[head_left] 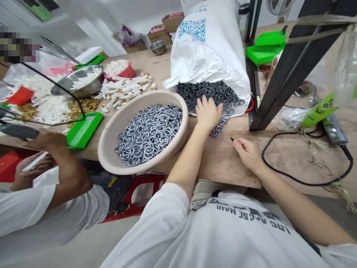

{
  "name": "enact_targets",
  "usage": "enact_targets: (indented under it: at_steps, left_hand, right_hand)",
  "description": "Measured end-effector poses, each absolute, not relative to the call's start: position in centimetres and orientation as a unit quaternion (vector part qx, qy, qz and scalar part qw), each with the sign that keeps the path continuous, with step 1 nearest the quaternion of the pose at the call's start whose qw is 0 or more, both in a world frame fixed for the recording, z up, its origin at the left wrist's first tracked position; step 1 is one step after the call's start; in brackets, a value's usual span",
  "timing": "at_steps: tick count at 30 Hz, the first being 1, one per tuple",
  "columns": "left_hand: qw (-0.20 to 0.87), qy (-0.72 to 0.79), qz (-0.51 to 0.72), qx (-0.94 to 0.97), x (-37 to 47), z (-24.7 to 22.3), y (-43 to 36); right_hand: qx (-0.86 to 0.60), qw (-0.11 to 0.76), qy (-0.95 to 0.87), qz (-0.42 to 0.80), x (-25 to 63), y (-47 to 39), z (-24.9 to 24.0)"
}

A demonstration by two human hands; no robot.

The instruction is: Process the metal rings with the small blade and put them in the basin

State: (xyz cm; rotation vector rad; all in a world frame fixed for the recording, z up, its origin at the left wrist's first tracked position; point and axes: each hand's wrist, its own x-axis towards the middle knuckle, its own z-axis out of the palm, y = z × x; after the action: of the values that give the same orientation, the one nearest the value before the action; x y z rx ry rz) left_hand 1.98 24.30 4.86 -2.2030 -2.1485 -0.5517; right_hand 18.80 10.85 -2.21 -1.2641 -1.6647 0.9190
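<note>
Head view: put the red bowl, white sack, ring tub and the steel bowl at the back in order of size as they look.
1. White sack
2. Ring tub, though nearer the camera
3. Red bowl
4. Back steel bowl

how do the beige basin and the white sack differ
The basin is round and stiff; the sack is soft and creased. The basin looks plain, while the sack carries blue print, including a QR code. Both hold many grey rings.
</note>
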Motion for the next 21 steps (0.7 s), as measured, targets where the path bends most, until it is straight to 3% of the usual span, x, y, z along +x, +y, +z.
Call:
enact_targets:
  at_steps: [6,10,15,21]
  left_hand:
    - [-0.057,-0.818,-0.128,-0.558,1.1,4.6,32.0]
    - [-0.063,-0.808,-0.111,-0.575,0.5,1.9,30.4]
    - [-0.034,-0.767,-0.103,-0.632,0.9,0.1,28.3]
    - [-0.035,-0.735,-0.119,-0.667,0.9,0.5,27.8]
  right_hand:
    - [-0.496,0.440,-0.661,0.352,19.1,10.9,-2.5]
    - [-0.549,0.454,-0.660,0.237,19.0,10.9,-2.8]
    - [-0.609,0.359,-0.705,0.055,17.7,10.8,-2.3]
    - [-0.498,0.398,-0.771,0.013,21.4,3.3,-0.6]
